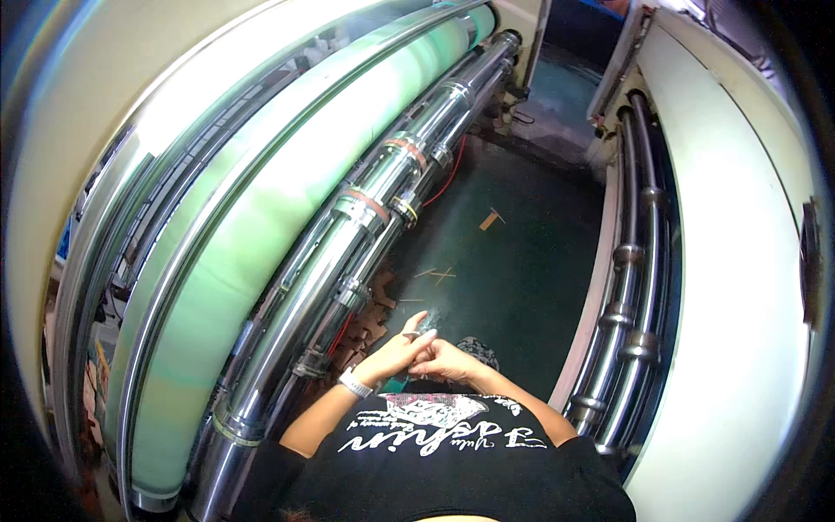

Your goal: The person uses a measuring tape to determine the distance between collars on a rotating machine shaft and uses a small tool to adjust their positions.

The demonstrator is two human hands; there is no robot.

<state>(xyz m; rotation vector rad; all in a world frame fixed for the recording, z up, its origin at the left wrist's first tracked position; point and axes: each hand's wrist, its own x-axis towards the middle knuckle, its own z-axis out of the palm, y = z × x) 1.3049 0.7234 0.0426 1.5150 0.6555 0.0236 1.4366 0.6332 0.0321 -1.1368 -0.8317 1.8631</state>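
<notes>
My two hands meet in front of my black shirt (487, 461). My left hand (396, 355) points away with its index finger stretched out and its thumb beside it. Against it, my right hand (445, 361) is closed, its fingers curled in and partly hidden. A small greyish, see-through looking patch (429, 323) shows by the left fingertips; what it is, and whether it is held, I cannot make out. Around my left wrist sits a light-coloured watch or band (354, 383).
A long machine with a pale green roller (235, 252) and shiny metal rollers (322, 270) runs along my left. Dark rollers (626, 287) and a white panel (722, 261) line the right. Cardboard scraps (370, 322) lie on the dark green floor (531, 252). A red cable (450, 183) hangs beside the machine.
</notes>
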